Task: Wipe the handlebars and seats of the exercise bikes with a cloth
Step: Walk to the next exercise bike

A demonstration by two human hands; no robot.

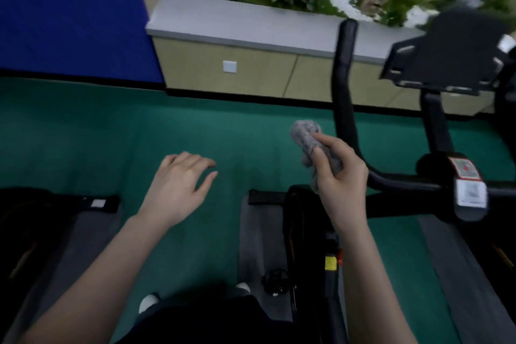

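My right hand (339,176) grips a bunched grey cloth (305,137) and holds it just left of the black handlebar (346,98) of an exercise bike, without touching the bar. That bar curves up on the left and runs right to the bike's stem with a white label (472,193). A black console holder (449,56) stands above the stem. My left hand (181,184) hovers over the green floor, its fingers relaxed and spread, holding nothing. The bike's seat is out of sight.
A second bike's dark base (30,220) lies at the left on a grey mat. A beige planter cabinet (251,64) with a grey top and plants runs along the back. A blue wall panel (72,8) fills the upper left. Green floor (195,131) lies between the bikes.
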